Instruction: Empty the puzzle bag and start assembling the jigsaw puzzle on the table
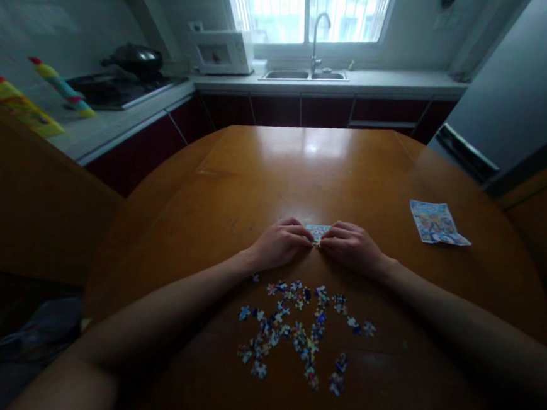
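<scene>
A small joined section of a jigsaw puzzle (317, 230) lies flat on the table, pale blue along its far side. My left hand (284, 242) is closed with its fingertips at the section's left near edge. Opposite it, my right hand (353, 246) has its fingers pinched together at the right near edge. Between the fingertips a small yellowish puzzle piece (316, 242) shows; the fingers partly cover it. Closer to me, many loose jigsaw pieces (275, 338) are scattered in blue, white and mixed colours between my forearms.
A creased picture sheet (435, 223) lies on the right of the round wooden table (256, 178). Beyond the table are a sink (287, 75), a microwave (223, 52) and a stove with a dark pan (136, 60). Bottles (62, 87) stand on the left counter.
</scene>
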`<state>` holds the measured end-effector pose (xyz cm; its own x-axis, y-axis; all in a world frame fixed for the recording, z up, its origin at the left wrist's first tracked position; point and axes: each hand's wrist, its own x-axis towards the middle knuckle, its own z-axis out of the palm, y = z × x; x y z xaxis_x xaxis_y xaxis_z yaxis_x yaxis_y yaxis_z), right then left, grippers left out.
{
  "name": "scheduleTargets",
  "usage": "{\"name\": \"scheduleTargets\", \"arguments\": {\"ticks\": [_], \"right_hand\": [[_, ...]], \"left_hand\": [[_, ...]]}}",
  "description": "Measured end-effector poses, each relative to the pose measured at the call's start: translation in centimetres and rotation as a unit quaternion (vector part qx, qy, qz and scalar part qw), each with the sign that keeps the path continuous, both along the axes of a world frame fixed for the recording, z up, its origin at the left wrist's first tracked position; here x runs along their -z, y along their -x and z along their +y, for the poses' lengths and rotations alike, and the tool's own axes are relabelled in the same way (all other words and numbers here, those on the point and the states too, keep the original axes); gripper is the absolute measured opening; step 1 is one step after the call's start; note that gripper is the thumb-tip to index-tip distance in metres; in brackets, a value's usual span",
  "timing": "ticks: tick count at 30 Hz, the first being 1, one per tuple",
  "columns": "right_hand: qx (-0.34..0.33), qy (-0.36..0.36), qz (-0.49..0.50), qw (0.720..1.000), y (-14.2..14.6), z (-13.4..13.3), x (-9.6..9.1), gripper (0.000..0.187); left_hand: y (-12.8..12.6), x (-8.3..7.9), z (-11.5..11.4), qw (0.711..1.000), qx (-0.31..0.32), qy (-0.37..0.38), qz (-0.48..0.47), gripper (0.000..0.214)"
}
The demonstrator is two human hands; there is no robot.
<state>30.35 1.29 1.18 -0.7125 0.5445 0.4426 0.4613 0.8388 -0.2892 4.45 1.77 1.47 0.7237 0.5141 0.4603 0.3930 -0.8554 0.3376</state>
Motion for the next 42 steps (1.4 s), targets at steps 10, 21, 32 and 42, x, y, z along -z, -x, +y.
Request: {"name": "scheduleTargets", "arguments": {"ticks": [10,21,32,42], "right_hand": [[-0.004,-0.06,-0.075,0.995,0.4,-0.1,-0.1,0.026],[-0.011,-0.095,-0.109,0.989,0.6,-0.6,-0.5,0.02],[0.027,-0.036,-0.009,0.999,0.9,-0.9,-0.2,0.018],[0.13,-0.009,0.089,0.987,0.1,-0.5,0.7,0.02]], "left_hand": [[-0.2,-0.1,0.1,1.0,-0.002,0.024,-0.009,0.032],[-0.2,0.0,0.2,1.0,-0.001,0.025,-0.012,0.031],[-0.2,0.0,0.2,0.999,0.01,0.031,-0.007,0.032],[-0.1,0.0,-0.4,0.999,-0.033,-0.036,0.013,0.041]]}}
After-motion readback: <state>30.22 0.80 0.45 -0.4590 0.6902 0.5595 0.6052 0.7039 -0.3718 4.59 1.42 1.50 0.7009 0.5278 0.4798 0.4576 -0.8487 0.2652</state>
